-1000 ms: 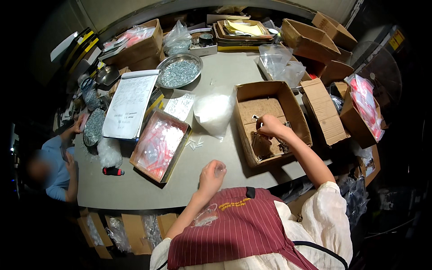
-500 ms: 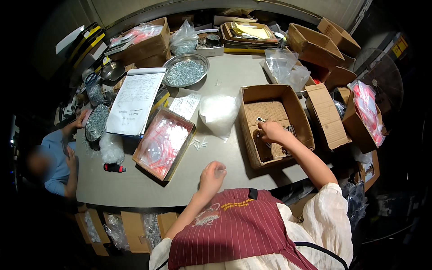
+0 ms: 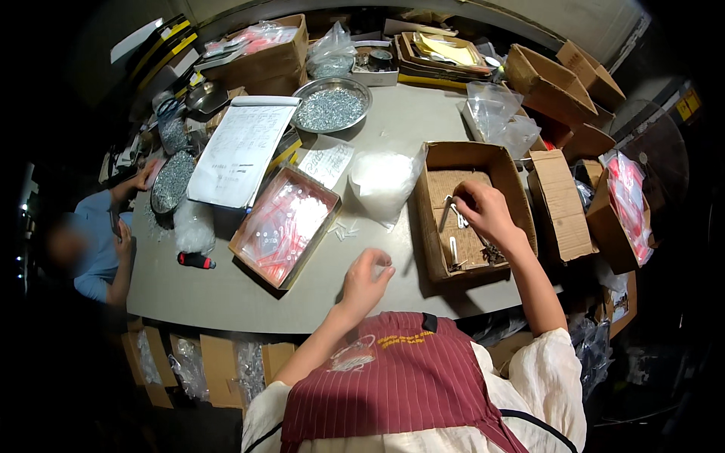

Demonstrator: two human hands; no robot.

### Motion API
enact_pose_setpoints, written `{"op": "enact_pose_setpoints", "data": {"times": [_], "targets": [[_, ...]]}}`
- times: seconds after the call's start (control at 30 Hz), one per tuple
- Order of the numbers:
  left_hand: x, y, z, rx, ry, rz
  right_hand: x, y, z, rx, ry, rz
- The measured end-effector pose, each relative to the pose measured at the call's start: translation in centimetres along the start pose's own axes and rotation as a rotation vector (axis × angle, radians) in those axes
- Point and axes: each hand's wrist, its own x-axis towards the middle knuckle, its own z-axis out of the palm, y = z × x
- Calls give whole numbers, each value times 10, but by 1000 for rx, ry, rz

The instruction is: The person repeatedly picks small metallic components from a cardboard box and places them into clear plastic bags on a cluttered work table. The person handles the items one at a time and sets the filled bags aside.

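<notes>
Right hand (image 3: 483,211) moved deeper into brown carton (image 3: 513,177), pinching metal clips (image 3: 455,215).

Left hand (image 3: 365,281): fingers curled; any contents too small to tell.
Right hand (image 3: 483,211): fingertips cover part of the metal pieces (image 3: 455,217) (kind unclear).
Co-worker (image 3: 89,240): face blurred, body cut by dark rim.

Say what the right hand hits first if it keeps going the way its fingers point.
Probably the long metal parts on the floor of the open cardboard box: the right hand reaches down into it, fingertips at them. Whether it touches already is unclear.
</notes>
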Motion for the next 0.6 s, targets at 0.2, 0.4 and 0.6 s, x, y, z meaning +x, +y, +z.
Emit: {"op": "enact_pose_setpoints", "data": {"times": [0.2, 0.4, 0.6], "targets": [[19, 40, 6, -16, -42, 112, -21, -74, 19, 482, -298, -3], [15, 28, 6, 29, -64, 135, -26, -92, 37, 131, -248, -163], [5, 37, -2, -189, -122, -111, -21, -100, 17, 87, -289, -589]]}}
